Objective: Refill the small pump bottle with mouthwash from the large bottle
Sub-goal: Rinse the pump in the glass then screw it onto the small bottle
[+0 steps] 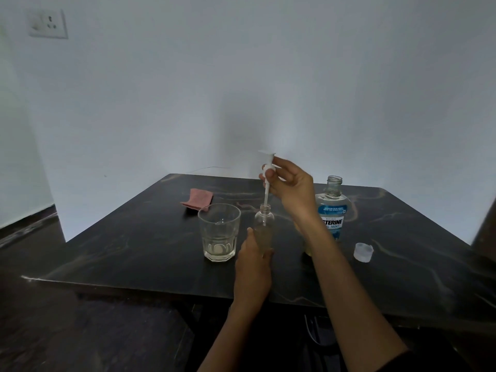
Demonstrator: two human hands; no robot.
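Left hand (pixel 253 260) wraps the small pump bottle (pixel 264 226) upright at mid-table (pixel 134 237), just right of the glass tumbler (pixel 219 235). Right hand (pixel 291 187) pinches the white pump head (pixel 268 171), tube tip at the neck. Uncapped mouthwash bottle (pixel 332 208) stands right, cap (pixel 363 252) nearer.

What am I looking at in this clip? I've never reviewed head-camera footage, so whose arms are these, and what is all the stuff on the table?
There is no machine here. A person wears a wide-angle camera on the head, so you look down along their own two arms. The left hand grips the small pump bottle, standing on the dark table. The right hand pinches the white pump head above it, its tube reaching into the bottle's neck. Beside the small bottle stand a drinking glass and the large mouthwash bottle, uncapped. Its cap lies to the right. A folded pink cloth lies further back.
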